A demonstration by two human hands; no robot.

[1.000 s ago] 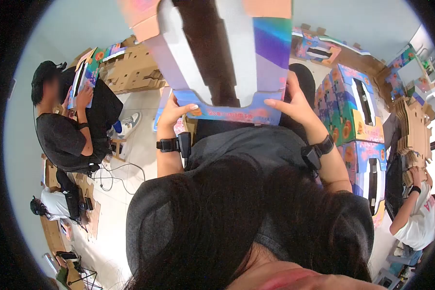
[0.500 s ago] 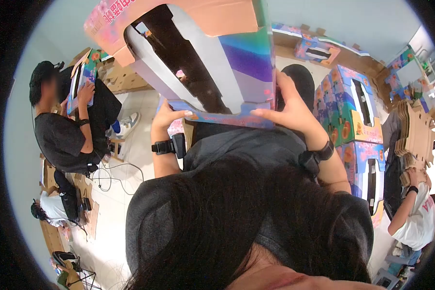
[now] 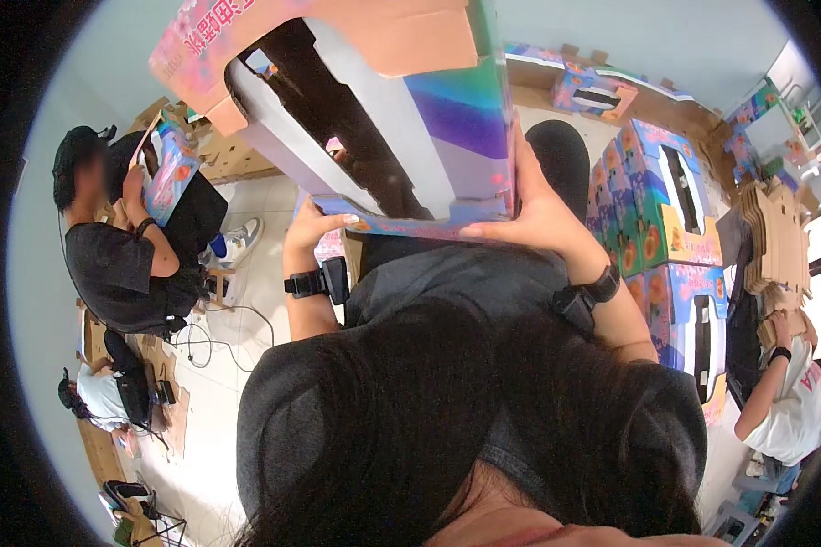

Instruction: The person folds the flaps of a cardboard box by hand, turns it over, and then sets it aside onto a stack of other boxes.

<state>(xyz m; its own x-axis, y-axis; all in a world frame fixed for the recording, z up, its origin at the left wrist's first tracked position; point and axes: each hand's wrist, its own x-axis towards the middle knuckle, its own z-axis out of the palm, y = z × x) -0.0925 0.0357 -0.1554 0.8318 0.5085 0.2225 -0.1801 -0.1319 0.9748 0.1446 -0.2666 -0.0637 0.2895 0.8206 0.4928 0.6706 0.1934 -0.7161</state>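
A colourful printed cardboard box is held up in front of my chest, tilted, with a long dark opening between white flaps on the side facing me. My left hand grips its lower left corner, thumb on the near edge. My right hand holds the lower right corner, its thumb along the bottom edge and its fingers up the right side. Parts of the left fingers are hidden behind the box. Both wrists carry black straps with small devices.
Stacked printed boxes stand on the right, beside flat brown cardboard sheets touched by a person in white. At the left, a seated person in black holds another box. Cables lie on the floor. Another printed box stands behind.
The box has shifted slightly left, and my right hand has moved left with its fingers higher along the side. The seated person's box has turned.
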